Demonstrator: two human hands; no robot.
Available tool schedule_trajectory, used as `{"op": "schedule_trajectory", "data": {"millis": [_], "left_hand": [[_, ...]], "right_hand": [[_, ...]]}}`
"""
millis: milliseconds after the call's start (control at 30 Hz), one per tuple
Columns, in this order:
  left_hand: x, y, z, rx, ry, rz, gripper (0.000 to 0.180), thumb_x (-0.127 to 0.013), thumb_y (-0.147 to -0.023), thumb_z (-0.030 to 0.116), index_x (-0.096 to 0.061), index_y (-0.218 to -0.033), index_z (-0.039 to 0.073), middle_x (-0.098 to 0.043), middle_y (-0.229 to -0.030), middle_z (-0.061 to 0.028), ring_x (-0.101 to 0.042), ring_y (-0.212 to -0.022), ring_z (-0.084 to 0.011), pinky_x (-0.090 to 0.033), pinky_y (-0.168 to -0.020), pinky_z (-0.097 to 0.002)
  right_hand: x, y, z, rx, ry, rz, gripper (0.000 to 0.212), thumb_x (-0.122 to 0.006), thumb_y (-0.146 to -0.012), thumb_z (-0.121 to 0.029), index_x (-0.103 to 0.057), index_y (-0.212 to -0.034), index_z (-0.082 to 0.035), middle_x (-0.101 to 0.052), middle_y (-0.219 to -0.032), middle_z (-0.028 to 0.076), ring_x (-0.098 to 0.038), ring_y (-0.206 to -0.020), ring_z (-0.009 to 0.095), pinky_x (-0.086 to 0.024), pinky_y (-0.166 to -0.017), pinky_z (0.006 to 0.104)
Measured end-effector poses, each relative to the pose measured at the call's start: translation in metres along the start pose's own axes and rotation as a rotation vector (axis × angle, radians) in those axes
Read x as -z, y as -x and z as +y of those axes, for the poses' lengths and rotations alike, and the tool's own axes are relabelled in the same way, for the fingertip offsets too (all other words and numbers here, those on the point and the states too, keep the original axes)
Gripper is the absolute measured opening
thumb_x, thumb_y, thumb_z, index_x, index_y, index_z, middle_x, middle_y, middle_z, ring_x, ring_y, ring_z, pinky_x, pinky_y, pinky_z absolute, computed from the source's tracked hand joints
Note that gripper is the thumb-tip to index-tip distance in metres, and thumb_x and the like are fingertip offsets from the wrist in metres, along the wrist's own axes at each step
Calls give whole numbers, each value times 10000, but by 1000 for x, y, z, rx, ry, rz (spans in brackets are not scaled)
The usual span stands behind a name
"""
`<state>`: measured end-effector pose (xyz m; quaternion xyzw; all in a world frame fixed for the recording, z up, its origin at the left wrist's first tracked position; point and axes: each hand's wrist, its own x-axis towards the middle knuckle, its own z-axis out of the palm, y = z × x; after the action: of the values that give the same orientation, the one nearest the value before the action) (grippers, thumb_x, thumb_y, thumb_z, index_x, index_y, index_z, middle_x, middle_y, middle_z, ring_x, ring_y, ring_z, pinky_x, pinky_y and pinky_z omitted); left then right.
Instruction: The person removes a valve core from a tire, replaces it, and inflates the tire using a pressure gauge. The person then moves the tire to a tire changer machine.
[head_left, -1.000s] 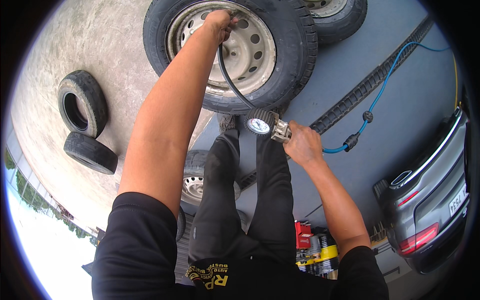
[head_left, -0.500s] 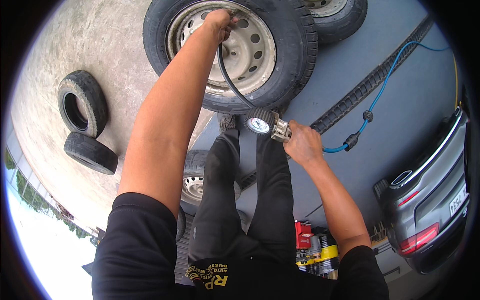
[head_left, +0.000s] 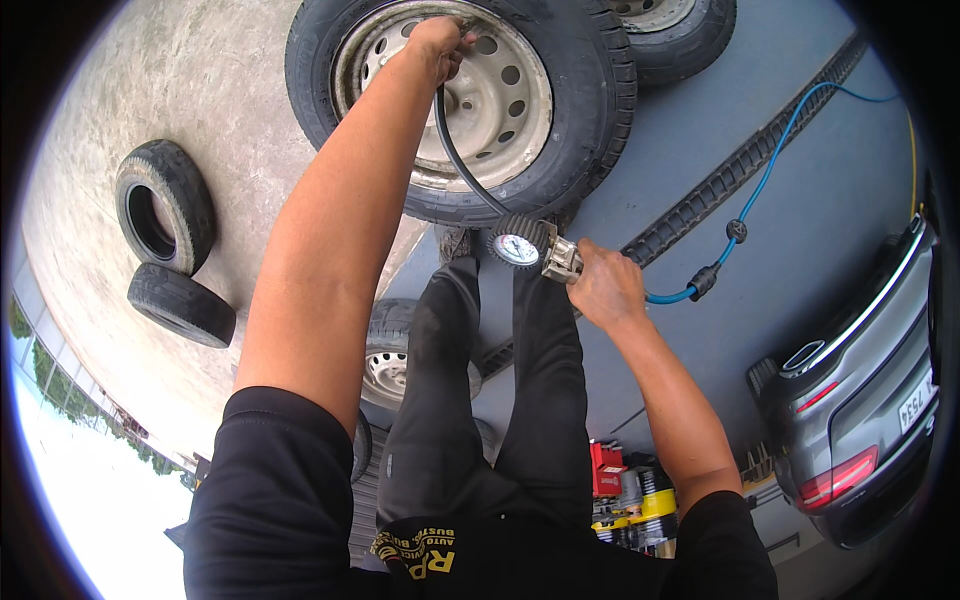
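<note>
My left hand [head_left: 438,48] holds the black hose [head_left: 457,158] over the big wheel [head_left: 520,135]; my right hand [head_left: 606,288] grips the gauge [head_left: 517,249] by that wheel. From here the hose tip hides; I guess it's on, not off yet.

the black short-sleeved shirt [head_left: 560,565] carries yellow lettering [head_left: 430,562], the black trousers [head_left: 545,400] a small grey mark [head_left: 389,465].

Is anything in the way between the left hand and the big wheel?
Nothing I can see blocks it: the left hand is over the big wheel, holding a black hose.
</note>
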<state>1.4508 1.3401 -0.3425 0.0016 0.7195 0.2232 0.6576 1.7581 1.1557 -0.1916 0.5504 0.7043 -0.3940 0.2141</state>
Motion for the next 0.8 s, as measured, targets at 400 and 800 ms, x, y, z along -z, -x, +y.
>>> {"op": "schedule_trajectory", "data": {"millis": [400, 800], "left_hand": [[-2, 4, 0, -21, -5, 16, 386, -466, -1055, 343, -639, -796, 115, -418, -567, 42, -242, -429, -79, -202, -401, -278], [-2, 4, 0, -22, -4, 17, 388, -462, -1061, 349, -637, -806, 114, -412, -579, 38, -245, -430, -81, -201, -402, -274]], "right_hand": [[0, 0, 0, 4, -2, -1, 209, -682, -763, -137, -638, -918, -3, -710, -824, 263, -692, -799, 477, -550, -756, 553], [1, -1, -1, 3, -5, -8, 219, -675, -759, -130, -639, -930, 2, -709, -836, 269, -694, -809, 475, -548, -769, 553]]}}
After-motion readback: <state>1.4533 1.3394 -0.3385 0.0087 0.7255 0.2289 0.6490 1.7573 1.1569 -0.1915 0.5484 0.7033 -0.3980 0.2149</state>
